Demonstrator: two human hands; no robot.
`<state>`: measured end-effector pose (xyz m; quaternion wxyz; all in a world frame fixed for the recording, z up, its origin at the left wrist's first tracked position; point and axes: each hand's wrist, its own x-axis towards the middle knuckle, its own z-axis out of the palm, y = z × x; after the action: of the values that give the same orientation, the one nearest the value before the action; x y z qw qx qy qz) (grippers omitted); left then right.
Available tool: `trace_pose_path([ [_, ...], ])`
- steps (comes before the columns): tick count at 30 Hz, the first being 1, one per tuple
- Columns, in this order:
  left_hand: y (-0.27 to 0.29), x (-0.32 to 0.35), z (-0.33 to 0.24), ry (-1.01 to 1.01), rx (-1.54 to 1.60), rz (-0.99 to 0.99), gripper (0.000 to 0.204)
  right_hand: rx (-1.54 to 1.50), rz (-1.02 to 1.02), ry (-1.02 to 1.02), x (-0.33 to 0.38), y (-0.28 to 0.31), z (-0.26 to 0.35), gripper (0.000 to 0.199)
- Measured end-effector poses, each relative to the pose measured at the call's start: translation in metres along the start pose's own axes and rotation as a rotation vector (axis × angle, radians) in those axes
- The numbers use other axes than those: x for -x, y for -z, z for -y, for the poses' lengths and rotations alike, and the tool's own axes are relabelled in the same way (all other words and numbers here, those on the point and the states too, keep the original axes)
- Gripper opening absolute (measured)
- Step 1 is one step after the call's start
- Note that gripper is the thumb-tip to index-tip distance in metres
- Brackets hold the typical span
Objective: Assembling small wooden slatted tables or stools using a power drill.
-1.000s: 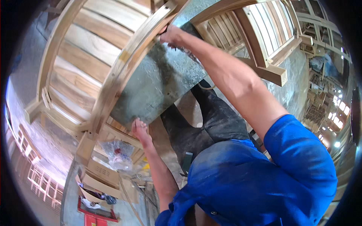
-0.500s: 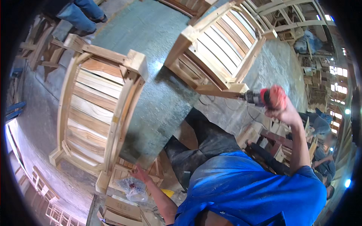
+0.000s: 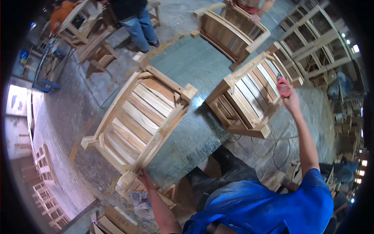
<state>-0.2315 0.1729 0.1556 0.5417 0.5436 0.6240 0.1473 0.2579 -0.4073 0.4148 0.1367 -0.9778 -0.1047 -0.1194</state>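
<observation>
Far to the left, small stacked wooden frames (image 3: 43,179) lean along the workshop floor. Above them, near the top left, another person in blue trousers (image 3: 136,23) stands among low wooden stools (image 3: 97,52).

Moving right, a slatted wooden chair frame (image 3: 138,119) lies tilted on the grey worktable (image 3: 194,136), its slats running across between two long side rails. The person's left hand (image 3: 143,177) rests at the near lower corner of this frame, fingers laid against the wood at the end of the rail; whether they curl round it or only press on it cannot be told, since the hand is small and partly hidden by the frame's edge. Below that corner, a crumpled clear plastic bag (image 3: 140,199) lies on the floor beside more wooden parts.

Right of centre, a second slatted chair frame (image 3: 249,97) sits on the same table, well apart from the first, with a bare strip of tabletop between them. Behind it, a third frame (image 3: 230,29) stands at the table's far end, where another person's hand (image 3: 255,17) touches its top rail.

Further right, the person's right hand (image 3: 291,102) is raised with the arm outstretched, fingers wrapped tight round the grip of a red power tool (image 3: 283,86), which hovers just over the second frame's right side. Stacked wooden frames (image 3: 315,43) fill the far right background.
</observation>
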Motion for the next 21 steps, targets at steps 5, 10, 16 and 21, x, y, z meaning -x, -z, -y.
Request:
trace_pose_path([
  [5,0.008,-0.008,0.002,-0.393,-0.187,-0.092,0.070,0.239,0.291,-0.038,-0.014,-0.091,-0.001,0.054],
  [10,0.008,-0.002,-0.016,-0.185,0.039,0.028,0.067,0.139,0.221,0.156,-0.019,-0.045,0.073,0.061],
  [16,-0.019,-0.028,0.051,-0.027,0.175,0.167,0.065,-1.201,0.332,-0.265,0.092,-0.157,0.262,0.039],
  [21,-0.025,-0.102,0.159,-0.216,0.138,0.067,0.068,-1.600,0.535,-0.529,0.066,-0.379,0.272,0.060],
])
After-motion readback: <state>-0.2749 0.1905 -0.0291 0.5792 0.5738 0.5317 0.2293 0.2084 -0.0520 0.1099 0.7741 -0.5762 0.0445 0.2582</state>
